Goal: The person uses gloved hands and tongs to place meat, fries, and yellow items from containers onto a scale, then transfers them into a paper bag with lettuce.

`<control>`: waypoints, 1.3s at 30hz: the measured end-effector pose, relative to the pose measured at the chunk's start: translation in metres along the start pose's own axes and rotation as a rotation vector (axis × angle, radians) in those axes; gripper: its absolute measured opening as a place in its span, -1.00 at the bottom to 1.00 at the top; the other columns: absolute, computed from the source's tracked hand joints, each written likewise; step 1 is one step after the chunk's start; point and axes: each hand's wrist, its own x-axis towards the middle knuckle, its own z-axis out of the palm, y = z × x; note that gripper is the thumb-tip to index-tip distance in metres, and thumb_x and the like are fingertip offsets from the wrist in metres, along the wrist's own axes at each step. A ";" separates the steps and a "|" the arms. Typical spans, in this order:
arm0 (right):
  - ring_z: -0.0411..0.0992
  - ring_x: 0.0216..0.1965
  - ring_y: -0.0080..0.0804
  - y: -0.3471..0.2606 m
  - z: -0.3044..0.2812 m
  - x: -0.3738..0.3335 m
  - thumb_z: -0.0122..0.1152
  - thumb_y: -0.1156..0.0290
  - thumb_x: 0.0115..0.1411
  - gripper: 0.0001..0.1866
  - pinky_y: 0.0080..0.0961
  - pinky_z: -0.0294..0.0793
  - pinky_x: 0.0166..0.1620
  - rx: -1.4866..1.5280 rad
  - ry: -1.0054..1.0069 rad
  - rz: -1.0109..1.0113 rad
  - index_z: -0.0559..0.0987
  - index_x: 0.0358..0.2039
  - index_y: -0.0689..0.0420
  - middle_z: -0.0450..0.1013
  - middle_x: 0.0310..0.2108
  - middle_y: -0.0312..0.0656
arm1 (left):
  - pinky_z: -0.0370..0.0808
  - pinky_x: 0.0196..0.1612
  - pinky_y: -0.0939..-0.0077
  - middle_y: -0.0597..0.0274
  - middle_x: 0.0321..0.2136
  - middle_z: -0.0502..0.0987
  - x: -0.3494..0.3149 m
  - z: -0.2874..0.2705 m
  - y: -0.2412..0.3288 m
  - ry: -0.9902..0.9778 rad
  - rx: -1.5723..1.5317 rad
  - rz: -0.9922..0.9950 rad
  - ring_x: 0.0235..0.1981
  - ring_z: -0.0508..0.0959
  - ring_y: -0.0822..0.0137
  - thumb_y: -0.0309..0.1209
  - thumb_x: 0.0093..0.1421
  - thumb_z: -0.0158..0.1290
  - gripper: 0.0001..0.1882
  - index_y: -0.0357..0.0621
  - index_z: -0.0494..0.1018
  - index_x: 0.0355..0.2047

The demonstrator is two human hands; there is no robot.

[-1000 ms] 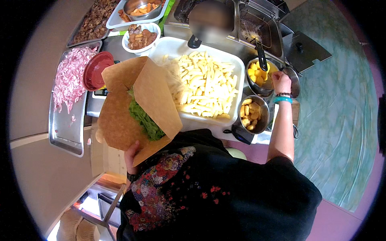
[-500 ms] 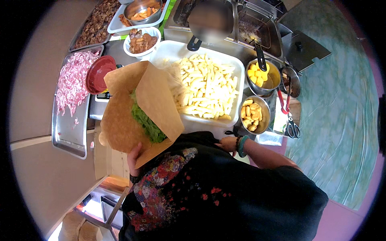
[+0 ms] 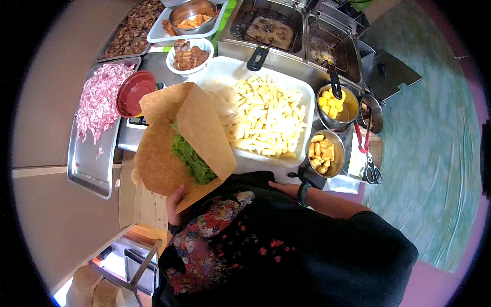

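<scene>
My left hand (image 3: 175,202) is closed around the lower edge of an open brown paper takeaway box (image 3: 162,153), held tilted in front of my body. Green lettuce (image 3: 192,159) shows inside the box, between its flaps; the rest of its contents is hidden. My right hand (image 3: 284,189) lies low by the counter's front edge, against my black garment. Its fingers point left and look stretched out, partly hidden, with nothing seen in them. A white tub (image 3: 310,110) of pale cut fries (image 3: 268,115) stands just beyond the box.
Bowls of nuggets (image 3: 322,153) and yellow pieces (image 3: 331,104) stand right, near scissors (image 3: 373,173) and red-handled tongs (image 3: 362,138). Behind are fryer baskets (image 3: 271,31). Left are a tray of sliced onion (image 3: 105,97), a red bowl (image 3: 137,92) and a meat bowl (image 3: 189,55).
The view has shifted slightly, so the counter sits a little lower and further right. My right hand's fingers look straighter. The blurred patch over the left fryer is gone.
</scene>
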 end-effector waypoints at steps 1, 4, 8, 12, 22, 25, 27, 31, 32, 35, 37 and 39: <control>0.34 -0.16 -0.47 -0.008 0.007 -0.007 -0.06 -0.20 0.01 -0.29 -0.61 0.33 -0.10 0.080 0.033 0.000 0.31 -0.02 0.13 0.34 -0.10 -0.18 | 0.38 -0.18 0.43 0.09 -0.27 0.42 0.001 -0.008 -0.002 -0.027 -0.016 -0.024 -0.25 0.44 0.25 -0.39 0.05 -0.06 -0.63 -0.34 0.26 -0.15; 0.30 -0.12 -0.31 0.013 -0.010 0.038 -0.08 -0.33 -0.09 -0.14 -0.44 0.27 -0.06 -0.003 0.078 -0.155 0.29 0.00 0.18 0.30 -0.06 -0.09 | 0.38 -0.19 0.43 0.10 -0.29 0.43 -0.001 -0.008 -0.003 0.007 0.009 -0.012 -0.27 0.45 0.25 -0.39 0.05 -0.05 -0.64 -0.34 0.26 -0.15; 0.29 -0.10 -0.31 0.005 -0.006 0.038 -0.09 -0.28 -0.04 -0.17 -0.48 0.22 -0.02 -0.031 0.152 -0.282 0.28 0.02 0.20 0.29 -0.06 -0.09 | 0.39 -0.17 0.41 0.12 -0.29 0.42 -0.007 0.008 0.000 0.040 -0.081 -0.035 -0.26 0.44 0.25 -0.43 0.04 -0.04 -0.64 -0.33 0.25 -0.15; 0.29 -0.11 -0.33 0.002 -0.007 0.034 -0.12 -0.24 0.01 -0.20 -0.48 0.20 -0.01 -0.102 0.169 -0.274 0.26 0.03 0.22 0.30 -0.07 -0.09 | 0.38 -0.15 0.38 0.12 -0.27 0.40 -0.006 0.010 -0.001 0.015 -0.082 0.022 -0.23 0.43 0.24 -0.46 0.04 -0.05 -0.63 -0.32 0.23 -0.13; 0.42 -0.46 -0.52 -0.086 0.004 -0.063 -0.16 -0.05 0.13 -0.48 -0.64 0.47 -0.47 -0.889 0.132 -0.122 0.42 -0.23 0.20 0.44 -0.37 -0.22 | 0.37 -0.16 0.40 0.13 -0.26 0.39 -0.008 -0.005 -0.007 -0.017 -0.060 0.030 -0.23 0.43 0.25 -0.45 0.05 -0.07 -0.63 -0.31 0.21 -0.12; 0.46 -0.44 -0.41 -0.143 0.004 -0.113 -0.16 0.12 0.18 -0.61 -0.58 0.52 -0.43 -0.514 0.055 -0.560 0.42 -0.24 0.19 0.45 -0.39 -0.14 | 0.37 -0.17 0.41 0.13 -0.27 0.40 -0.009 0.005 -0.006 0.011 -0.031 0.064 -0.25 0.44 0.25 -0.45 0.05 -0.07 -0.64 -0.31 0.22 -0.13; 0.46 -0.38 -0.34 -0.177 -0.015 -0.108 -0.13 0.17 0.18 -0.65 -0.53 0.53 -0.36 -0.108 -0.015 -0.849 0.39 -0.22 0.21 0.42 -0.31 -0.04 | 0.38 -0.18 0.43 0.14 -0.28 0.40 -0.007 0.004 -0.007 0.004 -0.014 0.047 -0.26 0.44 0.26 -0.44 0.05 -0.07 -0.65 -0.31 0.23 -0.14; 0.37 -0.17 -0.13 -0.255 -0.017 -0.089 -0.16 0.18 0.19 -0.61 -0.24 0.40 -0.10 0.658 -0.157 -1.092 0.29 -0.17 0.29 0.34 -0.19 0.10 | 0.38 -0.20 0.47 0.18 -0.31 0.42 0.003 -0.038 -0.023 0.042 -0.022 -0.074 -0.28 0.45 0.30 -0.42 0.05 -0.06 -0.67 -0.31 0.27 -0.17; 0.34 -0.12 -0.07 -0.270 -0.014 -0.091 -0.16 0.19 0.19 -0.62 -0.16 0.36 -0.05 0.780 -0.197 -1.093 0.28 -0.19 0.29 0.34 -0.20 0.13 | 0.39 -0.21 0.48 0.18 -0.32 0.42 0.003 -0.033 -0.020 0.050 0.003 -0.080 -0.29 0.45 0.32 -0.42 0.05 -0.06 -0.68 -0.31 0.28 -0.18; 0.36 -0.24 -0.12 -0.308 -0.003 -0.080 -0.15 0.27 0.19 -0.73 -0.22 0.39 -0.15 0.986 -0.332 -1.066 0.29 -0.30 0.25 0.35 -0.30 0.08 | 0.39 -0.23 0.50 0.20 -0.33 0.42 -0.019 0.019 0.009 0.063 0.127 -0.013 -0.31 0.45 0.35 -0.41 0.05 -0.05 -0.70 -0.32 0.31 -0.22; 0.33 -0.50 -0.37 -0.331 -0.029 -0.059 -0.14 0.36 0.17 -0.83 -0.46 0.39 -0.38 1.061 -0.464 -1.008 0.28 -0.36 0.22 0.33 -0.50 -0.12 | 0.39 -0.23 0.50 0.19 -0.31 0.42 -0.018 0.013 0.007 0.078 0.162 0.034 -0.31 0.45 0.35 -0.41 0.05 -0.05 -0.71 -0.32 0.31 -0.22; 0.08 -0.76 -0.64 -0.346 -0.030 -0.055 -0.18 0.51 0.15 -0.98 -0.68 0.15 -0.64 1.120 -0.437 -0.960 0.25 -0.41 0.16 0.13 -0.70 -0.36 | 0.39 -0.22 0.49 0.17 -0.30 0.42 -0.015 -0.016 -0.006 0.095 0.179 0.050 -0.29 0.45 0.34 -0.41 0.05 -0.05 -0.69 -0.32 0.31 -0.21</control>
